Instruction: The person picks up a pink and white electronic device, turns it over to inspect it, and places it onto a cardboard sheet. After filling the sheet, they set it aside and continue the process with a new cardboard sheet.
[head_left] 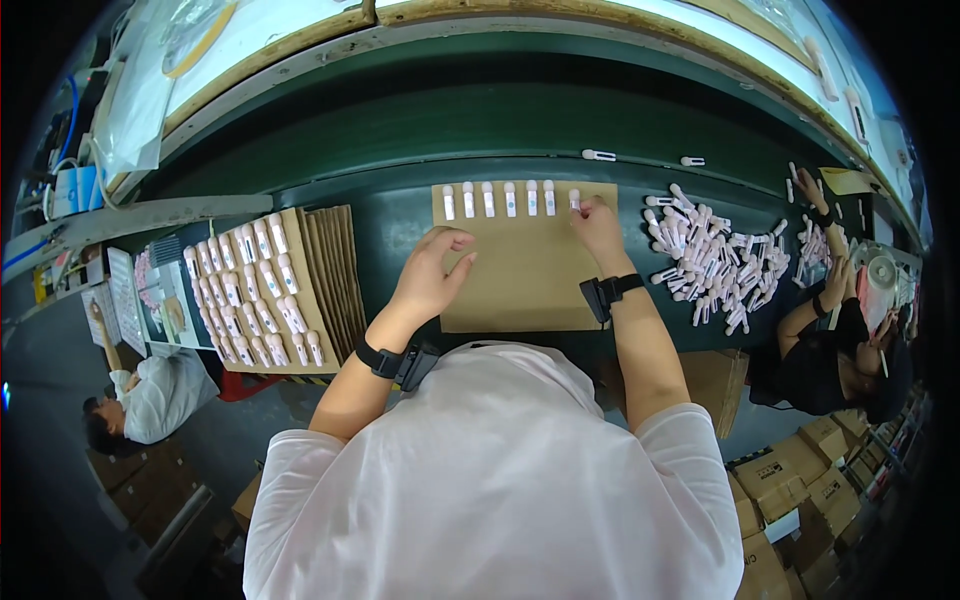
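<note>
In front of me lies a brown cardboard sheet (530, 280). Along its far edge stretches a row of several small white tubes (510, 200) with rounded pink tops. My right hand (598, 232) is closed on one such tube (575, 199) at the row's right end, fingers pinched near its lower part. Over the sheet's left edge hovers my left hand (436, 272), holding nothing, its fingers half curled and the thumb apart. To the right of the sheet, many loose tubes (715, 255) are heaped on the green work surface (390, 215).
At the left, a stack of cardboard sheets (335, 265) carries rows of tubes (245, 285). Two stray tubes (600, 156) lie beyond my sheet. Co-workers sit at left (165, 395) and right (825, 350). Cardboard boxes (790, 480) stand at the lower right.
</note>
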